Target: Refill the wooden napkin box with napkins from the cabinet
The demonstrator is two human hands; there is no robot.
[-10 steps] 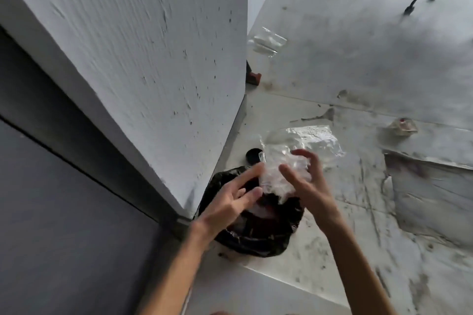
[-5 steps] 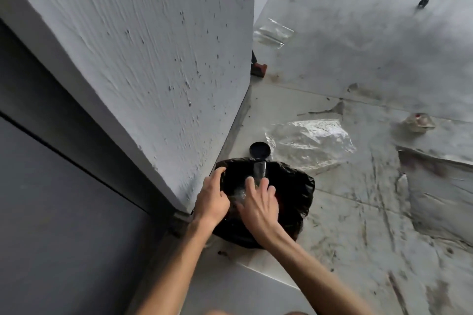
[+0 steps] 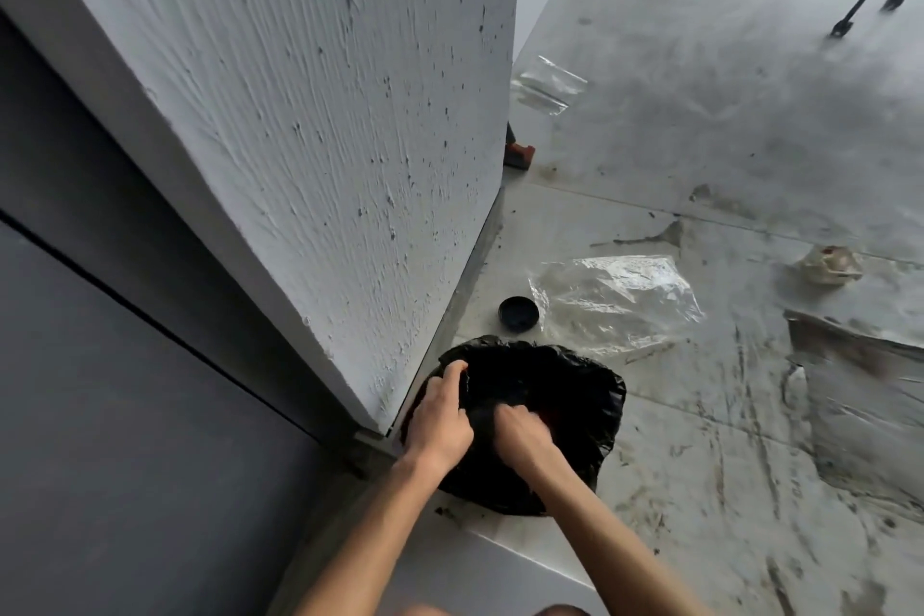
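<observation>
A black trash bag (image 3: 575, 395) sits open on the floor at the foot of a concrete pillar. My left hand (image 3: 440, 420) grips the bag's left rim, fingers curled over the edge. My right hand (image 3: 520, 435) reaches down into the bag's mouth with its fingers bent and hidden in the black folds. The clear plastic wrapper I held earlier is out of sight. No napkin box, napkins or cabinet are in view.
The rough concrete pillar (image 3: 325, 115) rises right beside the bag, with a dark wall (image 3: 100, 365) to its left. On the stained floor lie a clear plastic sheet (image 3: 615, 300), a black round lid (image 3: 518, 314), a small clear bag (image 3: 550, 85) and crumpled rubbish (image 3: 830, 264).
Both hands went down from holding a crumpled clear wrapper above the bag to the bag itself. The wrapper has gone out of sight and the left hand has closed on the rim.
</observation>
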